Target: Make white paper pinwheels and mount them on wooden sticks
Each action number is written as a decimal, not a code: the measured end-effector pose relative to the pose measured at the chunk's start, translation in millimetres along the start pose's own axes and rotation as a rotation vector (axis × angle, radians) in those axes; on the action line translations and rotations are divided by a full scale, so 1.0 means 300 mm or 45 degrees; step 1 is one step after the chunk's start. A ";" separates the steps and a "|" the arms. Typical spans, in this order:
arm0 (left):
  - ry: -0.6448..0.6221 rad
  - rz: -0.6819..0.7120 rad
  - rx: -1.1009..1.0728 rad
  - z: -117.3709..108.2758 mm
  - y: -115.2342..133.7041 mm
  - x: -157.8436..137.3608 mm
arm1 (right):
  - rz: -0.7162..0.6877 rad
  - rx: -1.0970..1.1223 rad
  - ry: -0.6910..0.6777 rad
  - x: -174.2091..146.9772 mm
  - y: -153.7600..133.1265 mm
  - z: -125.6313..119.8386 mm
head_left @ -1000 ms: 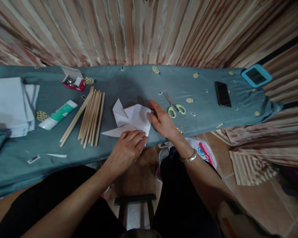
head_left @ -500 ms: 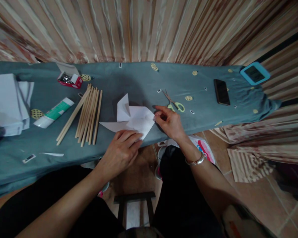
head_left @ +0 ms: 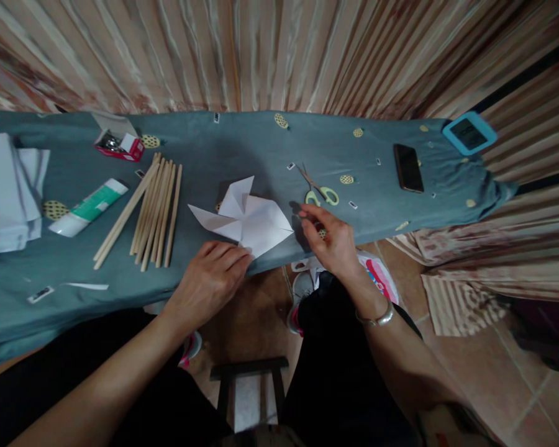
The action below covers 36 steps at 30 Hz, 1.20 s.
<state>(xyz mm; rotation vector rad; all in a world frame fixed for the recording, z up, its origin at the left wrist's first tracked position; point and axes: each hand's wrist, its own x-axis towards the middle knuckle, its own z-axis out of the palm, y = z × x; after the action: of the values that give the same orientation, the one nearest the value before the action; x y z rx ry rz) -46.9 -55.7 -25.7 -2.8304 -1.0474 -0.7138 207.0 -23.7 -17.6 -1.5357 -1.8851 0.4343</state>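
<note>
A white paper pinwheel (head_left: 263, 225), cut and partly folded, lies near the table's front edge with two pointed flaps standing up on its left side. Its lower edge is pinched by my left hand (head_left: 214, 270), whose fingertips partly cover the paper there. Just right of the pinwheel's right-hand point hovers my right hand (head_left: 333, 242), thumb and fingers apart and holding nothing. A silver bracelet (head_left: 377, 318) circles that wrist. Scissors (head_left: 327, 196) with pale green handles rest on the cloth beyond the right hand.
Left of the pinwheel lie several wooden sticks (head_left: 154, 214), a green-and-white tube (head_left: 90, 208), a red box of small metal pieces (head_left: 118, 146) and stacked white paper (head_left: 2, 186). At the right are a phone (head_left: 408, 168) and a blue-framed device (head_left: 469, 133). Striped curtains hang behind.
My right hand has let go of the pinwheel's right corner and moved slightly right. The pinwheel has turned a little, its left flap now raised. The view has shifted slightly.
</note>
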 end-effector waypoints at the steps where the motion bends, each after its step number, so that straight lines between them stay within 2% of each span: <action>1: 0.004 0.001 -0.012 -0.005 -0.005 -0.004 | -0.075 -0.002 -0.029 -0.002 -0.002 0.003; 5: 0.061 -0.032 -0.038 -0.014 -0.036 -0.033 | -0.322 -0.048 -0.210 -0.019 -0.011 0.022; 8: 0.071 -0.074 -0.027 -0.012 -0.060 -0.059 | -0.385 -0.064 -0.331 -0.033 -0.019 0.035; 15: 0.055 -0.038 0.006 -0.022 -0.066 -0.068 | -0.357 0.090 -0.436 -0.042 -0.044 0.030; 22: 0.030 -0.058 0.007 -0.035 -0.039 -0.041 | -0.327 0.131 -0.420 -0.033 -0.033 0.027; 29: -0.036 -0.057 -0.002 -0.001 -0.006 -0.021 | -0.286 0.104 -0.446 -0.038 -0.006 0.022; 36: -0.053 -0.084 -0.062 0.024 -0.012 -0.010 | -0.223 0.156 -0.434 -0.036 -0.010 0.004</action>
<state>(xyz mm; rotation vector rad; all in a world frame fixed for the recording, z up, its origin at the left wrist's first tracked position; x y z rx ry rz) -48.2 -53.2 -33.8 -2.8757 -1.1495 -0.6981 205.2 -34.7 -19.7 -1.2635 -2.1843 0.7541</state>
